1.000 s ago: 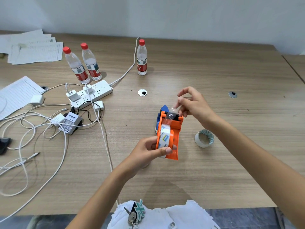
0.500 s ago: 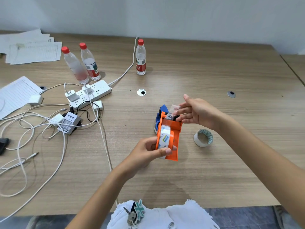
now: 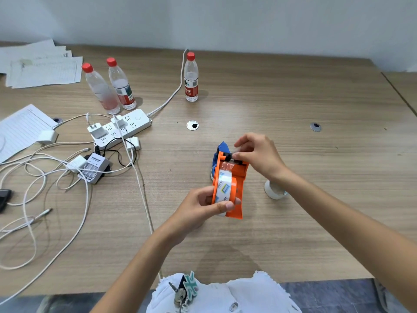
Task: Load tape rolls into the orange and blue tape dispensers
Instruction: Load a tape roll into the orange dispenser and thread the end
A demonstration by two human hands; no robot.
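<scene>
My left hand (image 3: 198, 206) grips the orange tape dispenser (image 3: 239, 188) by its lower part, held above the table. A clear tape roll (image 3: 223, 187) with a white and blue label sits in it. My right hand (image 3: 259, 154) presses its fingers on the loose tape end at the dispenser's black top roller (image 3: 227, 156). The blue dispenser (image 3: 220, 152) lies on the table behind, mostly hidden by the orange one. A second tape roll (image 3: 274, 190) lies on the table to the right, partly behind my right wrist.
Three red-capped water bottles (image 3: 191, 77) stand at the back. A white power strip (image 3: 121, 128), chargers, a battery charger (image 3: 94, 168) and tangled white cables (image 3: 45, 199) spread over the left. Papers (image 3: 42, 68) lie far left. Keys (image 3: 180, 292) hang at my lap.
My right hand has come down from pulling the tape end upward and now presses it at the orange dispenser's top roller. The left hand keeps its hold.
</scene>
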